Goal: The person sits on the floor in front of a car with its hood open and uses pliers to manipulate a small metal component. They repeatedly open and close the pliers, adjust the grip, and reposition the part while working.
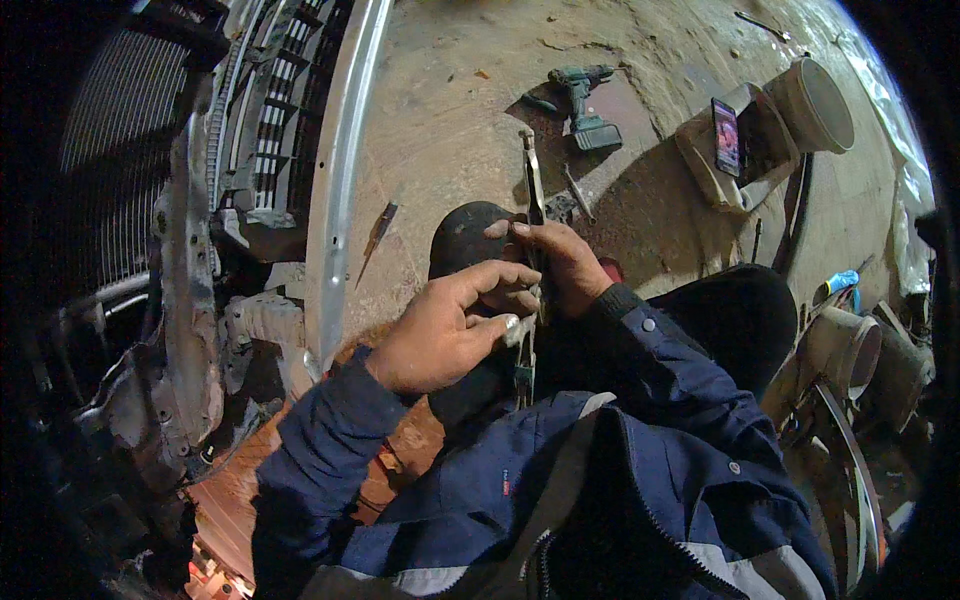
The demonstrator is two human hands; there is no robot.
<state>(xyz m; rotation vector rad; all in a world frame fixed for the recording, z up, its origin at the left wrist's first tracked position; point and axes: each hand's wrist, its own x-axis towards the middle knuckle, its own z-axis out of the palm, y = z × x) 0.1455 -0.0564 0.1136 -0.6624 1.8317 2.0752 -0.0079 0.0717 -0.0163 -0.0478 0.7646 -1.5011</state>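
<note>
A long, narrow metal piece [533,185] stands lengthwise in front of my body, over my lap. It looks like a thin bracket or strip with worn ends; its exact kind is unclear. My right hand [565,262] is closed round its middle from the right, thumb lying across it. From the left, my left hand [462,325] is closed with curled fingers and thumb against its lower half. The fingers hide much of the middle. Below them the forked lower end [525,375] shows against my dark blue jacket [440,500].
A cordless drill [578,100] lies on the dusty floor ahead, a screwdriver [378,235] left of my knee. Vehicle front parts with a radiator [115,150] and a metal rail [345,150] line the left. At right, a phone [726,138] rests against an open container near a bucket [815,105].
</note>
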